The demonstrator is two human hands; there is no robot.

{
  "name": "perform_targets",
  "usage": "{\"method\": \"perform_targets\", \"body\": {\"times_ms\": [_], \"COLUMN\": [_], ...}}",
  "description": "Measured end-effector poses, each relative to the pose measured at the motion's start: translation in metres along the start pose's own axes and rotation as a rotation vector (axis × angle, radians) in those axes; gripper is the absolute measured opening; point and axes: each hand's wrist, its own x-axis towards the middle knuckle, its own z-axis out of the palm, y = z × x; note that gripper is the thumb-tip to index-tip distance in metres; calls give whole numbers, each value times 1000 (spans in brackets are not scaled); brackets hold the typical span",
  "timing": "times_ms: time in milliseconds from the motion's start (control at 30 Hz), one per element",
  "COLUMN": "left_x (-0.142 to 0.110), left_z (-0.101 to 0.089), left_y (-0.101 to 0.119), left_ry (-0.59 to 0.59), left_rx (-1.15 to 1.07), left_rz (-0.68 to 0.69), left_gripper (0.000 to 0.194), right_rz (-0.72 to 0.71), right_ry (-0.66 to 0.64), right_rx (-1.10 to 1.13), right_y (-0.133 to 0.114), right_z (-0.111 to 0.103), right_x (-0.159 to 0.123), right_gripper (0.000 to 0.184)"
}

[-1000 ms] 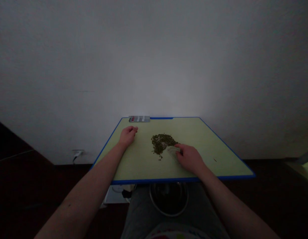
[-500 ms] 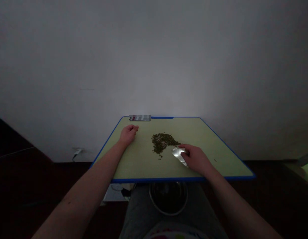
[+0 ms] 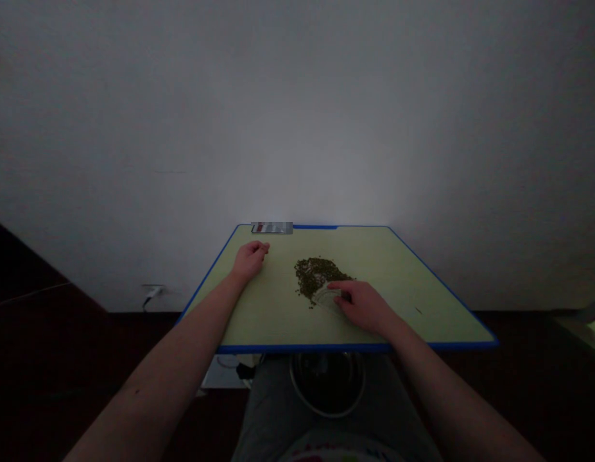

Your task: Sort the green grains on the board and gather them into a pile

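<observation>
**Head view.** 2 hands are in view above a pale green board with a blue rim (image 3: 301, 348). The left hand (image 3: 250, 260) rests near the far left of the board, fingers curled into a loose clench, with nothing visible in it. The right hand (image 3: 359, 306) lies to the right of a pile of small dark-green grains (image 3: 316, 277), with its index finger extended toward the pile. Its fingers lie over a curved, translucent sheet (image 3: 328, 298). It cannot be determined whether the sheet is gripped or only pressed.

Change: compared with 0.5 s earlier, the right hand has moved toward the pile. The sheet now lies against the pile's lower right margin and no longer shows a bright glint. The pile remains at mid-board, with a few loose grains below it.

Containers: a steel bowl (image 3: 327, 385) sits beyond the board's near edge, in front of grey trousers (image 3: 273, 410). Its contents cannot be determined because the interior is dark. A silver and red packet (image 3: 272, 228) lies at the far edge of the board.
</observation>
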Motion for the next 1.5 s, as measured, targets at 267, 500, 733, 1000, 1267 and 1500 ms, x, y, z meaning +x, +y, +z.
{"method": "perform_targets", "body": {"times_ms": [267,500,733,1000,1267,1500], "left_x": [-1,-2,1,0,3,0], "left_z": [0,1,3,0,0,3], "left_y": [1,2,2,2,-5,4], "left_ry": [1,7,-2,4,5,7], "left_rx": [17,-7,3,-13,-8,36], "left_rz": [-4,3,-10,-3,5,-5], "left_gripper": [34,32,33,32,33,34], "right_rz": [51,39,34,138,127,62], "right_ry": [28,42,30,56,64,71], "right_rx": [-37,-70,-83,-125,-73,-84], "right_y": [4,1,-9,1,7,-8], "right_z": [-1,-1,0,0,-2,6], "right_x": [2,3,-1,-4,-9,-5], "right_gripper": [37,36,35,36,35,37]}}
